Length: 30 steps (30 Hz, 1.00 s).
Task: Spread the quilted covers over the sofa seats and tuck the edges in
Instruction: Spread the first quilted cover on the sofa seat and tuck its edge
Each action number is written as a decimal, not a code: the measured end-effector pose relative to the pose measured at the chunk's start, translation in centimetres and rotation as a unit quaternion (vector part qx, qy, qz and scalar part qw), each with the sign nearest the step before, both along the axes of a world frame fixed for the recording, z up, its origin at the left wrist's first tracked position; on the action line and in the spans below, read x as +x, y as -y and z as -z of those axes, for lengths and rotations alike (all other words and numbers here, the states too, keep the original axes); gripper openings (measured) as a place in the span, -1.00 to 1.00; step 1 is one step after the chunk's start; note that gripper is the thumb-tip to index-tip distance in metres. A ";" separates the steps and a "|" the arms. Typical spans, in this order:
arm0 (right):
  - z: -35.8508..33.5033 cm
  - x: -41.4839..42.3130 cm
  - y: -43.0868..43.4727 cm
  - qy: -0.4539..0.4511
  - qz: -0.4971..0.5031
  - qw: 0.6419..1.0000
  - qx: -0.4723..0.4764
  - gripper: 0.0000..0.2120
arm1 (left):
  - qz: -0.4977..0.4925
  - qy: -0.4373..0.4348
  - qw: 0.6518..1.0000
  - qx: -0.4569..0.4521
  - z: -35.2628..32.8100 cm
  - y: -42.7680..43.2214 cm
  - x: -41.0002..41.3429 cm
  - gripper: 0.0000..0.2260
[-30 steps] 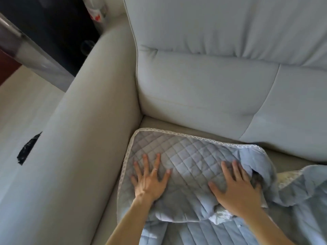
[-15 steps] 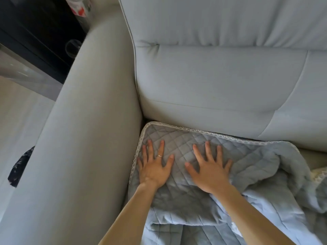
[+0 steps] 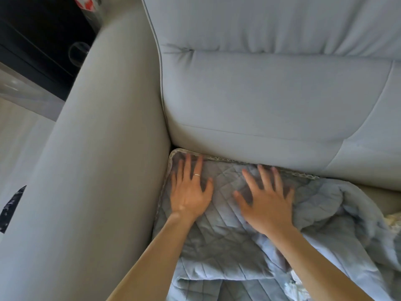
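Note:
A light blue quilted cover (image 3: 219, 233) with a lace edge lies crumpled on the sofa seat, its far left corner against the joint of the armrest and the backrest. My left hand (image 3: 189, 192), wearing a ring, presses flat on that corner with fingers spread. Beside it, my right hand (image 3: 267, 198) lies flat on the cover, fingers spread and reaching the lace edge under the backrest (image 3: 271, 94). To the right the cover is bunched in folds (image 3: 338, 213), with a strip of bare beige seat (image 3: 388, 198) showing beyond them.
The wide beige armrest (image 3: 97, 159) runs along the left of the seat. Past it are pale floor, a dark patterned item (image 3: 10, 207) and a black cabinet (image 3: 39, 35) at the top left.
Both hands slid the cover away from me until its lace edge met the backrest. My right hand moved left, closer to my left hand. The view shifted closer to the sofa corner.

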State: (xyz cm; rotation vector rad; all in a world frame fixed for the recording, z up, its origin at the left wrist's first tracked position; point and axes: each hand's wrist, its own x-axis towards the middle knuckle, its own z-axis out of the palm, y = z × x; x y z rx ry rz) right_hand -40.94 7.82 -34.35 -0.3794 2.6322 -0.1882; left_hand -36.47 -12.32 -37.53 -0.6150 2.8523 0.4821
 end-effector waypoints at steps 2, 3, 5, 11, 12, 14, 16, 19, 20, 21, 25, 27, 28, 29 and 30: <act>1.2 0.4 -1.2 0.077 0.002 0.996 0.038 -0.30 | -0.038 0.092 0.994 0.049 0.6 1.0 -0.9 -0.39; 1.5 0.7 -1.5 0.093 -0.003 0.994 0.051 -0.29 | -0.051 0.119 0.990 0.055 1.0 1.3 -1.0 -0.38; 1.8 0.9 -1.6 0.092 -0.007 0.995 0.049 -0.29 | -0.054 0.119 0.991 0.039 1.6 1.3 -1.2 -0.37; 2.0 0.7 -1.1 0.092 -0.008 0.995 0.048 -0.28 | -0.097 0.125 0.987 0.012 1.8 0.9 -2.3 -0.32; 2.0 0.5 -1.1 0.093 -0.009 0.995 0.045 -0.28 | -0.096 0.128 0.987 0.011 1.7 1.2 -2.6 -0.32; 1.6 -0.1 -1.2 0.109 -0.017 0.993 0.044 -0.27 | -0.089 0.130 0.987 0.018 1.5 1.8 -3.1 -0.31; 0.9 -0.4 -1.8 0.119 -0.033 0.991 0.048 -0.26 | -0.084 0.125 0.988 0.026 0.9 1.8 -2.8 -0.31; 0.2 -0.1 -2.5 0.105 -0.053 0.992 0.052 -0.25 | -0.098 0.087 0.991 -0.001 0.4 0.9 -2.0 -0.30; 0.2 0.3 -2.8 0.100 -0.060 0.992 0.053 -0.25 | -0.104 0.076 0.992 -0.004 0.3 0.5 -1.7 -0.31; 0.3 0.8 -3.0 0.097 -0.064 0.992 0.051 -0.25 | -0.103 0.074 0.992 0.006 0.4 0.0 -1.5 -0.33; 1.7 2.0 -3.4 0.056 -0.062 0.996 0.031 -0.27 | -0.124 0.099 0.985 0.068 1.3 -1.1 -1.9 -0.39; 2.3 2.2 -3.3 0.013 -0.059 0.998 0.029 -0.28 | -0.136 0.095 0.985 0.047 1.9 -0.9 -2.3 -0.35; 2.6 2.5 -3.1 -0.005 -0.054 0.998 0.028 -0.28 | -0.133 0.100 0.985 0.037 2.2 -0.6 -2.4 -0.33; 2.7 2.6 -2.9 -0.015 -0.052 0.998 0.025 -0.27 | -0.130 0.110 0.985 0.030 2.3 -0.3 -2.5 -0.31; 2.7 2.5 -2.9 -0.011 -0.050 0.998 0.024 -0.27 | -0.128 0.121 0.984 0.029 2.3 0.0 -2.7 -0.31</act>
